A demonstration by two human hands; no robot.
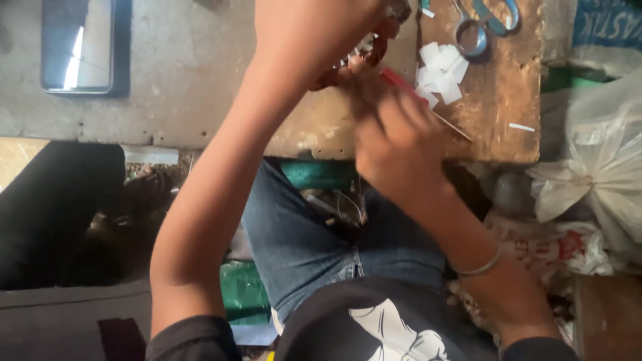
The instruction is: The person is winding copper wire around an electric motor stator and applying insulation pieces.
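At the far left a dark phone (83, 45) lies face up on the grey part of the counter (180, 87), well apart from the work and with bare counter between them. The counter's near edge runs across the middle of the view; below it are the person's jeans-clad knees and a green thing on the floor.

The left hand (348, 47) reaches up over the counter, its forearm crossing the picture diagonally. Its fingers are curled in around a small red-and-white object (364, 50); the hand hides most of it and motion blur takes the rest, so what it is cannot be told.

Just to the right and nearer the edge, the right hand (394, 144) is closed in a pinch on a thin red-handled tool (401, 83), whose slim pale tip juts out to the right over the brown wooden board (498, 113). A thin bangle sits on that wrist.

On the board, just beyond the tool, lies a small heap of white cut pieces (441, 73), with blue-handled scissors (485, 23) at the top edge and one white sliver (521, 127) lying alone near the board's right side.

Past the board's right edge the room is crowded: a blue printed package (605, 30) at the top corner, crumpled white plastic bags (602, 167) below it, and a white wrapper with red print (562, 247) lower down.
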